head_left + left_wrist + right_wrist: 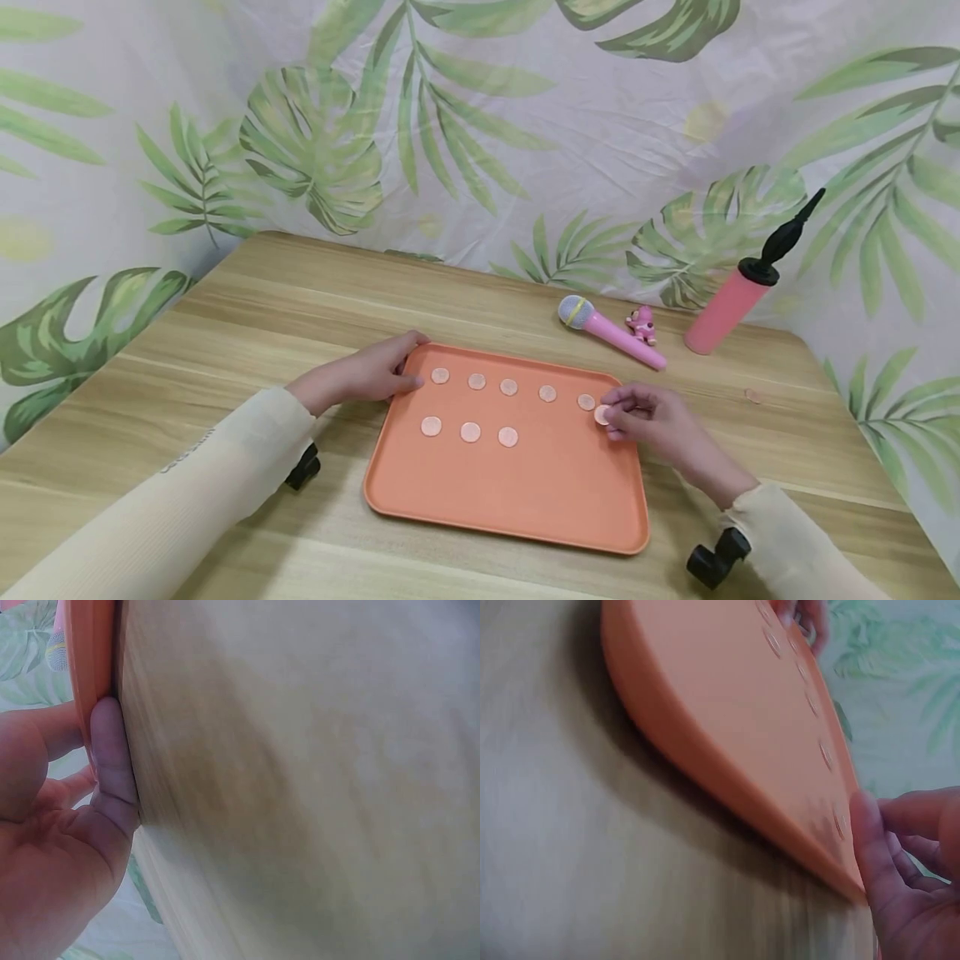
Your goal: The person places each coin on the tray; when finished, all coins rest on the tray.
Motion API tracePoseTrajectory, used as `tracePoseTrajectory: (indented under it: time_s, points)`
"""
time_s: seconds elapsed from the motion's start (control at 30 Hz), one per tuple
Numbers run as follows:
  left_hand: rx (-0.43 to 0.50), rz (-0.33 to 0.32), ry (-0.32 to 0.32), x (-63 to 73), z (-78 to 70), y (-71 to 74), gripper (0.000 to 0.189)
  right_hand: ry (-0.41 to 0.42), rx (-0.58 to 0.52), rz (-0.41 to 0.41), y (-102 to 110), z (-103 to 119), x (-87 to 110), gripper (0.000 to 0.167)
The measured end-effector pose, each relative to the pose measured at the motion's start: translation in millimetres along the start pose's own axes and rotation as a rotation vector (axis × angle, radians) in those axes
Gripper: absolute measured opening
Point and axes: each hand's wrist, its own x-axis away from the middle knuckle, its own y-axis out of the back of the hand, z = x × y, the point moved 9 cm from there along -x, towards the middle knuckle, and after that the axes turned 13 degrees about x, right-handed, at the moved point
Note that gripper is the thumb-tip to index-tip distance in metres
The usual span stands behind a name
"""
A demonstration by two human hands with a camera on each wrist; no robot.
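An orange tray (570,500) lies on the wooden table. On it sit a back row of several pale, coin-like discs (508,387) and a front row of three such discs (470,432). My left hand (367,369) grips the tray's far left corner; in the left wrist view its thumb (114,754) presses against the outside of the rim. Over the tray's right side, my right hand (656,421) pinches another coin-like disc (602,415) between thumb and fingers, close to the right end of the back row. In the right wrist view the thumb hides that disc.
Behind the tray lie a pink toy microphone (615,335) and a small pink figurine (642,325). A pink hand pump (729,312) with a black top stands at the back right. One thin round disc (752,396) lies on the table (795,442) right of the tray.
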Motion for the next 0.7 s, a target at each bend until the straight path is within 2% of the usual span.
tracePoseTrajectory:
  time_s: [0.4, 0.7]
  points:
    - [0.008, 0.003, 0.001, -1.3, 2.6, -1.0, 0.053, 0.07, -0.003, 0.135, -52, 26, -1.7, 0.024]
    - [0.011, 0.003, 0.001, -1.0, 1.3, -0.5, 0.053, 0.132, 0.081, 0.136, -63, 35, -3.5, 0.017]
